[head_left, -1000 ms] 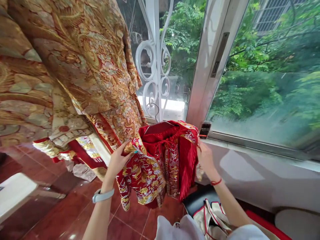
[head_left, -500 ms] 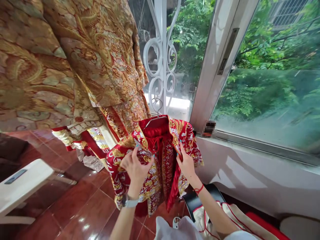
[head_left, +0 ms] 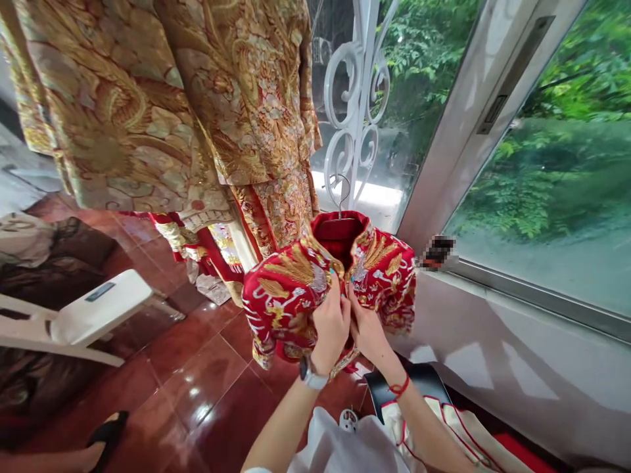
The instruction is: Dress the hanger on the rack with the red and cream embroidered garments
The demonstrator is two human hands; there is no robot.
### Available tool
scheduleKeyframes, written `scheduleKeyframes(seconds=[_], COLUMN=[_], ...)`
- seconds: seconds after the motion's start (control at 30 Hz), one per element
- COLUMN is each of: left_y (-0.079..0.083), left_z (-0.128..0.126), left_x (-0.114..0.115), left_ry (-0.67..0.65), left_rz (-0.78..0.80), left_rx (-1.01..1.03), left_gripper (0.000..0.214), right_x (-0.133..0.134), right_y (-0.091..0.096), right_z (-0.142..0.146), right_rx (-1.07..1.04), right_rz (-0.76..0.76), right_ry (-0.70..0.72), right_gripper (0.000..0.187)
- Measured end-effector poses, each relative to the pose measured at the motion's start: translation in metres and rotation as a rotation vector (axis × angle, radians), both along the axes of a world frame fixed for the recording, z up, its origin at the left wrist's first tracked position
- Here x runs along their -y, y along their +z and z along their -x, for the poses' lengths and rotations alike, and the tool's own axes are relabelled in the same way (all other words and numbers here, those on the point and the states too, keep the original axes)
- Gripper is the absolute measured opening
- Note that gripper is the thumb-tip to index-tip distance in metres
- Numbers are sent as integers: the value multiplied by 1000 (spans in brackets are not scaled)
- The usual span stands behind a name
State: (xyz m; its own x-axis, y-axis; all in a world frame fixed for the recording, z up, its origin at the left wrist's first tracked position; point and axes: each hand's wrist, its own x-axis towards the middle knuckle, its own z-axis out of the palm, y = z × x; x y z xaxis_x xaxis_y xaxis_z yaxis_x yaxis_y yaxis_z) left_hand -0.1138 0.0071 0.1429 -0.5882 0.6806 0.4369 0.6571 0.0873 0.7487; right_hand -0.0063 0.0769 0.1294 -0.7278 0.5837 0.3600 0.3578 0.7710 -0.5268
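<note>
A short red jacket [head_left: 286, 289] with gold and silver embroidery hangs on a wire hanger [head_left: 340, 209] in front of the white scrolled grille. My left hand [head_left: 332, 325] grips one front edge of it just below the stand collar. My right hand [head_left: 367, 328] holds the opposite front edge, close beside the left. Between them the two edges nearly meet at the neck; lower down, my hands and wrists hide the front opening. The fingers of both hands are closed on the cloth.
Gold embroidered robes [head_left: 197, 98] hang at the upper left. A white chair [head_left: 103, 309] carrying a phone [head_left: 99, 292] stands on the red tiled floor. On the right are a window frame [head_left: 473, 131] and a black chair [head_left: 419, 381] with cream garments. Another person's foot [head_left: 106, 433] shows lower left.
Both hands have come together and drawn the jacket's front edges toward each other; before, the front hung open. The red inner lining is now mostly covered. The view has shifted left.
</note>
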Motion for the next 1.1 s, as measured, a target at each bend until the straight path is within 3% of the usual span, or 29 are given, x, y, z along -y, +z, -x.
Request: scheduleKeyframes(seconds=[0.1, 0.17, 0.23, 0.3, 0.37, 0.43, 0.5, 0.6, 0.7, 0.9, 1.0, 1.1], left_y=[-14, -15, -11, -6, -2, 0, 0, 1, 7, 24, 10, -22], left_z=[-1, 5, 15, 33, 65, 107, 147, 183, 188, 187, 175, 152], left_x=[-23, -26, -12, 16, 48, 72, 83, 77, 70, 74, 64, 55], left_ry=[10, -29, -119, -76, 178, 426, 367, 152, 190, 481, 612, 658], left_rz=[73, 66, 45, -29, -172, -284, -235, -57, -23, -131, -228, -208], left_rx=[18, 31, 33, -7, -67, -48, 59, 198, 153, -91, -181, -175], left_gripper=[57, 56, 55, 48, 42, 55, 67, 54, 38, 21, 21, 28], right_x=[-4, -9, -15, -27, -52, -91, -136, -190, -215, -234, -230, -217], right_y=[-17, -24, -24, -19, -11, 0, 9, 15, 16, 26, 18, -7], right_z=[12, 16, 12, 0, -17, -31, -35, -24, -8, -5, -3, -1], right_rx=[25, 41, 34, -20, -167, -380, -509, -565, -669, -774, -788, -708], right_rz=[-16, -20, 2, 26, -1, -77, -104, 157, 370, 254, 237, 299], right_ry=[-65, -51, 4, 27, -76, -280, -388, -183, -98, -143, -165, -88], right_gripper=[67, 65, 61, 57, 54, 52, 56, 53, 47, 34, 36, 52])
